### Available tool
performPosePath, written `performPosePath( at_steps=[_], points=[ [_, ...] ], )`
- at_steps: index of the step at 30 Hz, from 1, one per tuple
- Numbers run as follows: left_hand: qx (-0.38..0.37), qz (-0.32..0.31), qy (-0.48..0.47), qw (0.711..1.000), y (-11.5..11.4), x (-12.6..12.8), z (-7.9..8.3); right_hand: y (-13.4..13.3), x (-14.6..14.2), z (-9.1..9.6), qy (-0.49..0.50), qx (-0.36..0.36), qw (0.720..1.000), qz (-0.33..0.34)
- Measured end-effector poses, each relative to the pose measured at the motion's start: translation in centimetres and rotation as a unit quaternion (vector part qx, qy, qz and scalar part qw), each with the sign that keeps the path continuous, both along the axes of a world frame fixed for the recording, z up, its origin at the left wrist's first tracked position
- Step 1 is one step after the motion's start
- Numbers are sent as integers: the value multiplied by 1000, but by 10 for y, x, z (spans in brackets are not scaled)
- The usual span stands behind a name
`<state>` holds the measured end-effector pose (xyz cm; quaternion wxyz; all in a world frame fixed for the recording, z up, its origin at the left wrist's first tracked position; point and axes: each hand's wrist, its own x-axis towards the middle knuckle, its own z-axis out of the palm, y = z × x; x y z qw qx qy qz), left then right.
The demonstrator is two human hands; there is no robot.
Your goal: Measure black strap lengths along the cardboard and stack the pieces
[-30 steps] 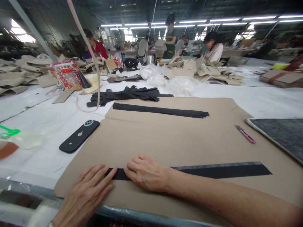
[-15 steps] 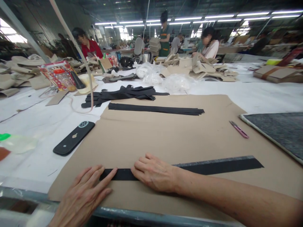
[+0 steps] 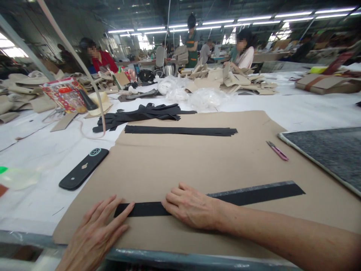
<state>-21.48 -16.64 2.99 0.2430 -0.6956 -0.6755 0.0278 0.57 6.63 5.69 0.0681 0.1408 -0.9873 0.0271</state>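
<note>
A long black fabric strip lies across the brown paper sheet close to the table's front edge. Right of my right hand a greyish band runs along its far edge; between my hands the strip is plain black. My left hand is open, fingers spread, with its index fingertip on the strip's left end. My right hand has its fingers curled and closed on the strip just left of its middle, hiding that stretch. Farther back lie a neat stack of black strips and a loose heap of black strips.
Small pink-handled thread snips rest on the paper at right, near a grey padded board. A black phone lies at left. Clear plastic bags and piles of beige pieces fill the back, where other people sit and stand.
My right hand has slid a little to the right along the strip, baring more plain black between my hands. My left hand stays at the strip's end. The view has shifted slightly.
</note>
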Motion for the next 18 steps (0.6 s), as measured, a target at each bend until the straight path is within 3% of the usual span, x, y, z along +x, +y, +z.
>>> performPosePath(
  at_steps=[4, 7, 12, 14, 18],
  points=[
    [31, 11, -42, 999, 6, 9, 7, -1, 1, -2, 8, 3, 1000, -1],
    [36, 0, -73, 997, 24, 34, 12, -1, 1, -6, 18, 5, 1000, -4],
    [28, -5, -99, 995, 47, 72, 2, -1, 1, -9, 24, 3, 1000, -2],
    [16, 7, -79, 997, 37, 64, -3, -1, 1, -8, 24, 3, 1000, -2],
    [1, 43, -16, 999, -3, 16, -6, -1, 2, -6, 26, 5, 1000, -7]
  ],
)
